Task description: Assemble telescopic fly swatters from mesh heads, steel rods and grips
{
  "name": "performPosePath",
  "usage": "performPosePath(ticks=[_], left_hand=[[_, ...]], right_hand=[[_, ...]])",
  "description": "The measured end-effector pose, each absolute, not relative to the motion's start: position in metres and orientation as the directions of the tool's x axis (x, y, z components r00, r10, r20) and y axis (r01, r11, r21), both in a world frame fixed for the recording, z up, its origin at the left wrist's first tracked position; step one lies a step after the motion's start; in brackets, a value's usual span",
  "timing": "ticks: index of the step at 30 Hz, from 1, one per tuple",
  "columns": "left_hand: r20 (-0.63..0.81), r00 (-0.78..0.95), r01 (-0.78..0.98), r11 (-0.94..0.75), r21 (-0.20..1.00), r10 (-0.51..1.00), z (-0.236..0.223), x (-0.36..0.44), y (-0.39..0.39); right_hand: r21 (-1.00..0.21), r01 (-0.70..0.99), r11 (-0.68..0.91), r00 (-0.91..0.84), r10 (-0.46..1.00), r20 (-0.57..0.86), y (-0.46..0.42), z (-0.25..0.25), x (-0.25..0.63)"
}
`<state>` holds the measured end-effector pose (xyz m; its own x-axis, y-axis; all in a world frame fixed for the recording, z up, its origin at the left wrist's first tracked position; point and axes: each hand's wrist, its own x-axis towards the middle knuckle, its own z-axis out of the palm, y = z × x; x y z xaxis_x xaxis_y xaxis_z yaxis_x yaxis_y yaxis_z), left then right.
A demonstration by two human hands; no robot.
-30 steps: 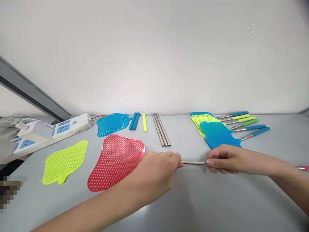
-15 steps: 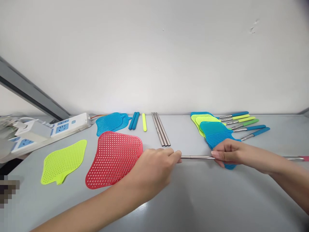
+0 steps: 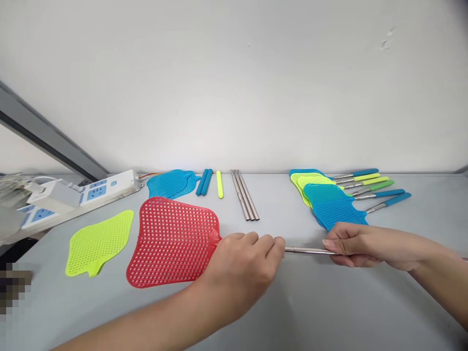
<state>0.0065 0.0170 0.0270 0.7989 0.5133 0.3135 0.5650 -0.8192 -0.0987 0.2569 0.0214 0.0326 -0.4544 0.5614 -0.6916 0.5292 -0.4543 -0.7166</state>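
Note:
A red fly swatter (image 3: 175, 239) with a holed paddle and a thin metal rod lies across both my hands. My left hand (image 3: 250, 263) is wrapped round the rod just behind the paddle, hiding the joint in part. Farther right along the rod, my right hand (image 3: 360, 246) pinches it between thumb and fingers. Between the two hands a short stretch of shiny rod shows. The handle end past my right wrist is mostly hidden. Left of the red paddle lies a loose yellow-green swatter head (image 3: 100, 243).
Blue swatter heads (image 3: 170, 184), blue grips (image 3: 204, 182), a yellow grip (image 3: 219, 184) and metal rods (image 3: 245, 196) lie along the wall. Several whole fly swatters (image 3: 331, 204) overlap at right. A white power strip (image 3: 106, 187) stands at left on the grey table (image 3: 310, 302).
Both hands have come slightly nearer the camera with the red swatter, and its paddle has turned a little. The visible rod between the hands looks a bit lower. Both hands keep their hold.

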Motion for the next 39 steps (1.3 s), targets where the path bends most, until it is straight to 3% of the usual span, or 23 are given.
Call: performPosePath(ticks=[19, 25, 34, 36, 39], left_hand=[[0.175, 0.801, 0.581, -0.814, 0.003, 0.572, 0.012, 0.013, 0.004], [0.151, 0.766, 0.623, -0.780, 0.062, 0.624, 0.009, 0.014, 0.003], [-0.123, 0.794, 0.608, -0.778, 0.157, 0.596, 0.018, 0.016, 0.009], [-0.150, 0.788, 0.616, -0.764, 0.195, 0.597, 0.031, 0.018, 0.014], [-0.042, 0.798, 0.575, -0.737, 0.355, 0.601, 0.054, 0.018, 0.017]], right_hand=[[-0.694, 0.567, -0.444, -0.493, 0.492, -0.717, 0.019, 0.021, 0.246], [-0.659, 0.550, -0.513, -0.441, 0.492, -0.751, 0.017, 0.018, 0.241], [-0.647, 0.534, -0.545, -0.435, 0.479, -0.763, 0.017, 0.011, 0.232], [-0.657, 0.528, -0.538, -0.447, 0.482, -0.754, 0.017, 0.011, 0.231], [-0.670, 0.515, -0.534, -0.457, 0.490, -0.742, 0.016, 0.009, 0.229]])
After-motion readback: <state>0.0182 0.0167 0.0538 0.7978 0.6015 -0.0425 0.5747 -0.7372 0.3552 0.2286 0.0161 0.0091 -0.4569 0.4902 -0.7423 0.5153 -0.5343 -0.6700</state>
